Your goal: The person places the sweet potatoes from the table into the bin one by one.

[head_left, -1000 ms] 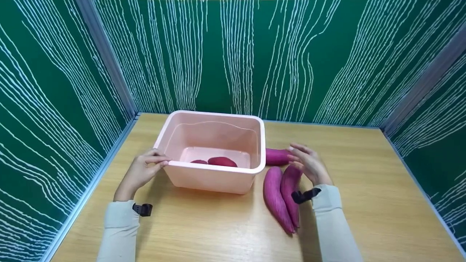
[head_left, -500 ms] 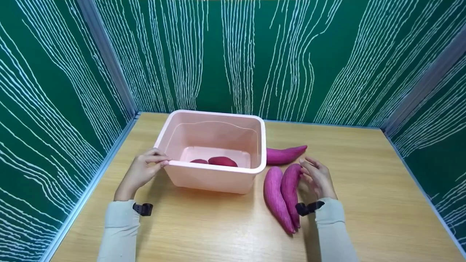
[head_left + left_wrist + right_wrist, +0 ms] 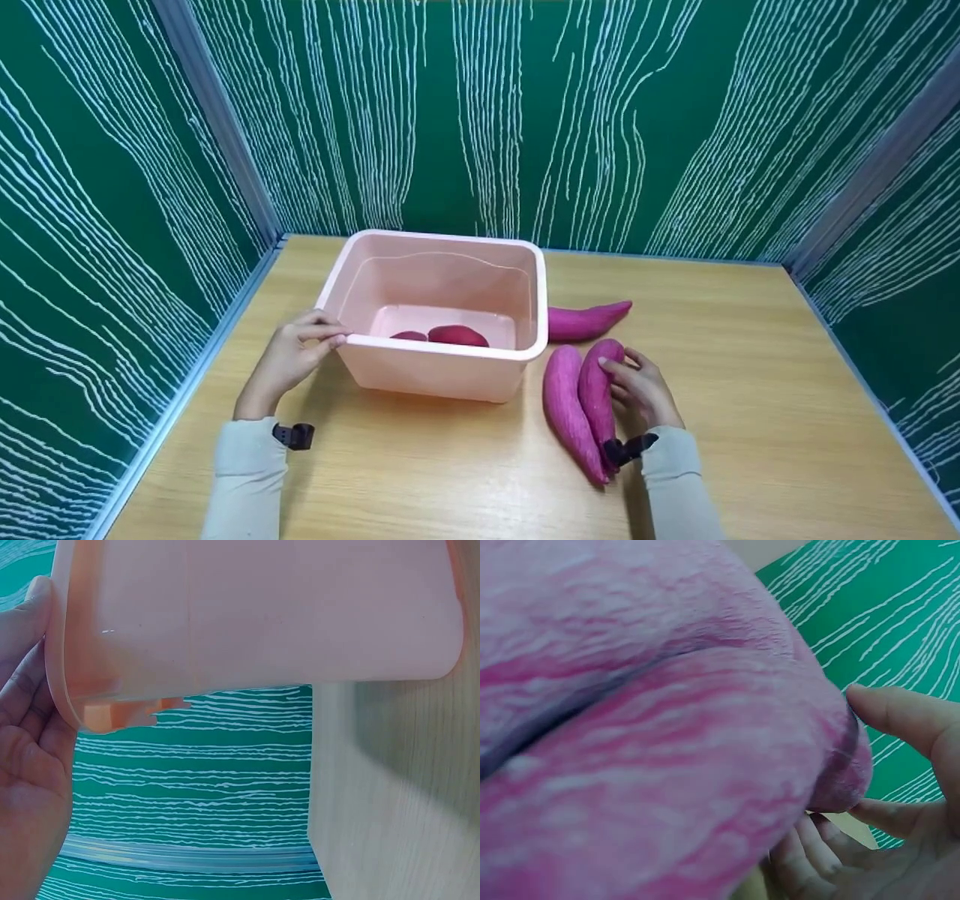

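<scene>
My left hand [image 3: 291,362] pinches the rim of a pink plastic bin [image 3: 439,371] at its front left corner; the left wrist view shows fingers behind the bin's rim [image 3: 60,637]. Inside the bin lie two dark red rounded things [image 3: 459,335], partly hidden by the front wall. Right of the bin, two long purple sweet potatoes lie side by side, the left one [image 3: 568,409] touching the right one [image 3: 596,382]. My right hand [image 3: 640,386] holds the right one near its far end, thumb on top and fingers at its outer side. A third sweet potato [image 3: 589,321] lies behind them.
All of this stands on a wooden table [image 3: 420,465]. Green panels [image 3: 435,112] with white wavy lines close off the back and both sides, joined by metal posts [image 3: 217,112]. The third sweet potato's left end is hidden behind the bin.
My right hand has moved from over the third sweet potato, back toward me, and now holds the right one of the front pair. My left hand stays on the bin's rim.
</scene>
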`<state>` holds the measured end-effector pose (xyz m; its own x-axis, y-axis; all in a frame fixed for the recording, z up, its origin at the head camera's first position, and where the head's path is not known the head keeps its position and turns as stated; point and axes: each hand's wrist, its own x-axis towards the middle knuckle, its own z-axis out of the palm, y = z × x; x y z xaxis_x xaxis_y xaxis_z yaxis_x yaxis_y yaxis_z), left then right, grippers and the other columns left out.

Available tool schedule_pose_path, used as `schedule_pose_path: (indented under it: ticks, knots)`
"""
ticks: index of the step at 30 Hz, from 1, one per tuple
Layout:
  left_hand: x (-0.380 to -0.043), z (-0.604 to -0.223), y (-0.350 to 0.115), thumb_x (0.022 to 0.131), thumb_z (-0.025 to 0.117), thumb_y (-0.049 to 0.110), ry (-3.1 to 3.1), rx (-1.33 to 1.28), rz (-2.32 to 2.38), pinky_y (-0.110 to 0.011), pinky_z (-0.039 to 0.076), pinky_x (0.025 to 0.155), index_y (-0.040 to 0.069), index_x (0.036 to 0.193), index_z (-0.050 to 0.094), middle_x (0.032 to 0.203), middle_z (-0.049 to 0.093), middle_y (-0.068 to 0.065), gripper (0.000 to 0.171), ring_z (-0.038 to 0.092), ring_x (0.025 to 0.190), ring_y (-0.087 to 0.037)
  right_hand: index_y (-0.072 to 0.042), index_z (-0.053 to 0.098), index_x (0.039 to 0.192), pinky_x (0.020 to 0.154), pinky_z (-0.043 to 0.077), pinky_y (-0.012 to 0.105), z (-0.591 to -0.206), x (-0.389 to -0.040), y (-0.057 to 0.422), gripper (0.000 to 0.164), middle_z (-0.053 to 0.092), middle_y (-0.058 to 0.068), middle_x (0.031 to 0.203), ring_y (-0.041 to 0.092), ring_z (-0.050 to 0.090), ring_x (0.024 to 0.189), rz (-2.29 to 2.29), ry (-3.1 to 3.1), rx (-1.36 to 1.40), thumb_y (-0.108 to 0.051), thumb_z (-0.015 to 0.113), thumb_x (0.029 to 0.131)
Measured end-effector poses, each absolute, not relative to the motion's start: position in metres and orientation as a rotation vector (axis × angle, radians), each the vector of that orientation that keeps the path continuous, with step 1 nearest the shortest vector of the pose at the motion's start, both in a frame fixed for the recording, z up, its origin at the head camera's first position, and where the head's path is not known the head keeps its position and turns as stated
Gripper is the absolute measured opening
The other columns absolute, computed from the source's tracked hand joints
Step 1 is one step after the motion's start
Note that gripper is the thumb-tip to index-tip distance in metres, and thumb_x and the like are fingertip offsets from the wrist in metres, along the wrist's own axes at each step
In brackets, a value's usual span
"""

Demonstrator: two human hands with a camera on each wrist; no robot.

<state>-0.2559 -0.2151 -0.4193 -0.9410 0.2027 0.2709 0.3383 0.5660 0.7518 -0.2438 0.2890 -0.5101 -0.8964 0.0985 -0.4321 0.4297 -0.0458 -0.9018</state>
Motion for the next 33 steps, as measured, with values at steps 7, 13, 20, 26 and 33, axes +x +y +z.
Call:
schedule_pose_path:
  ticks: [7,13,20,26,33]
  knots:
    - [-0.2544,-0.4196,-0.2157,0.085,0.071,0.008,-2.642,-0.439,-1.341,-0.052,0.047,0.097,0.009,0.103,0.076,0.11,0.065,-0.012,0.019,0.05,0.118,-0.034,-0.011,-0.004,0.155,0.114,0.033,0.044,-0.5141,-0.2423,0.2871,0.099,0.017,0.022,0.158,0.03,0.041,0.133,-1.949,2.025,0.507,-0.032,0.068,0.09]
    - [-0.2537,-0.4205,-0.2168,0.083,0.072,0.005,-2.588,-0.508,-1.288,-0.052,0.049,0.098,0.006,0.099,0.077,0.103,0.067,-0.011,0.016,0.054,0.107,-0.029,-0.014,-0.002,0.155,0.116,0.029,0.05,-0.5184,-0.2417,0.2864,0.1,0.016,0.018,0.159,0.032,0.034,0.137,-1.966,2.025,0.496,-0.036,0.069,0.088]
    - [-0.2555,-0.4206,-0.2171,0.084,0.071,0.006,-2.605,-0.511,-1.293,-0.05,0.048,0.1,0.006,0.099,0.077,0.104,0.066,-0.011,0.016,0.054,0.108,-0.03,-0.015,-0.002,0.156,0.116,0.028,0.05,-0.5205,-0.2413,0.2875,0.102,0.019,0.02,0.157,0.033,0.037,0.135,-1.914,2.073,0.504,-0.041,0.069,0.087]
    - [-0.2561,-0.4202,-0.2169,0.084,0.071,0.007,-2.606,-0.503,-1.297,-0.05,0.048,0.099,0.006,0.1,0.076,0.105,0.066,-0.011,0.017,0.054,0.109,-0.03,-0.015,-0.004,0.155,0.117,0.028,0.047,-0.5196,-0.2409,0.2891,0.102,0.012,0.019,0.16,0.024,0.051,0.12,-1.849,2.11,0.499,-0.044,0.067,0.088]
    - [-0.2549,-0.4208,-0.2164,0.085,0.071,0.009,-2.613,-0.492,-1.304,-0.053,0.047,0.099,0.008,0.101,0.076,0.105,0.066,-0.011,0.017,0.053,0.11,-0.03,-0.016,-0.005,0.155,0.106,0.04,0.039,-0.5185,-0.2387,0.2897,0.101,0.017,0.019,0.158,0.009,0.06,0.094,-1.816,2.132,0.48,-0.046,0.065,0.089]
